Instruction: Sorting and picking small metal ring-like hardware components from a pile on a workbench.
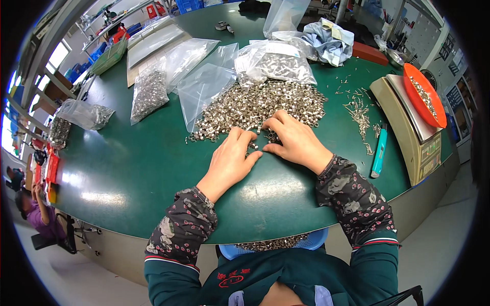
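A heap of small shiny metal rings (pixel 275 99) lies in the middle of the green table. At its near edge, my left hand (pixel 228 159) rests with bent fingers and thumb curled around a few of the rings. Facing it, my right hand (pixel 296 140) curves its fingers and thumb round several more rings, partly hidden under the palm. The two thumbs nearly meet on the table top. Patterned dark sleeve covers are on both forearms.
Clear bags of metal parts (pixel 150 94) lie left and behind the heap. To the right are loose thin metal pins (pixel 359 115), a teal utility knife (pixel 379 153) and a scale (pixel 408 122) with an orange bowl (pixel 431 99). A blue basket (pixel 316 238) sits below the table's front edge.
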`<state>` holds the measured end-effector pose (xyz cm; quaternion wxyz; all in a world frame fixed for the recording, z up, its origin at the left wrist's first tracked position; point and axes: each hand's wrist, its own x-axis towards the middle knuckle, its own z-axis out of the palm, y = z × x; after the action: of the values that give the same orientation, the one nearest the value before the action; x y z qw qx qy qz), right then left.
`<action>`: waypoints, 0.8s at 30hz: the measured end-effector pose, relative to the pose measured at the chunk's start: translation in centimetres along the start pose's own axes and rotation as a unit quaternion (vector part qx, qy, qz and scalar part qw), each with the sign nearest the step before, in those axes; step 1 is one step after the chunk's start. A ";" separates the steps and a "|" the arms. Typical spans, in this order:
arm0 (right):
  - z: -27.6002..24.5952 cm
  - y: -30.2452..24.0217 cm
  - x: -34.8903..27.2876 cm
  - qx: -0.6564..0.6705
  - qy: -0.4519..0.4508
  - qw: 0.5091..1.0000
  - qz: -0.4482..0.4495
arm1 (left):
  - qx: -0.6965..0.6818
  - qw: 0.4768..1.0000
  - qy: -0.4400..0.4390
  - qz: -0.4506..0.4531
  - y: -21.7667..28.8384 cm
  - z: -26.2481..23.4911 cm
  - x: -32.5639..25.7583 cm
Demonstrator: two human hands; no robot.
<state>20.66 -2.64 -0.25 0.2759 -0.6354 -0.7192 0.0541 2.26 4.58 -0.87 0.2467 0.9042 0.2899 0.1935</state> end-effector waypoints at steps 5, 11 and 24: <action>0.3 0.9 -0.4 0.012 -0.007 1.000 0.024 | 0.001 1.000 -0.008 0.006 0.2 0.6 0.8; -0.3 1.2 -2.1 0.053 0.001 0.998 0.015 | -0.018 0.999 -0.023 0.018 0.4 0.9 0.5; 0.0 0.0 -2.0 0.038 -0.028 0.998 0.042 | -0.006 0.998 -0.013 0.054 1.0 1.1 0.0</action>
<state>20.77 -4.56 -0.90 0.2769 -0.6525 -0.6967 0.1104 3.25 3.49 -1.24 0.2452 0.9194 0.2365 0.1968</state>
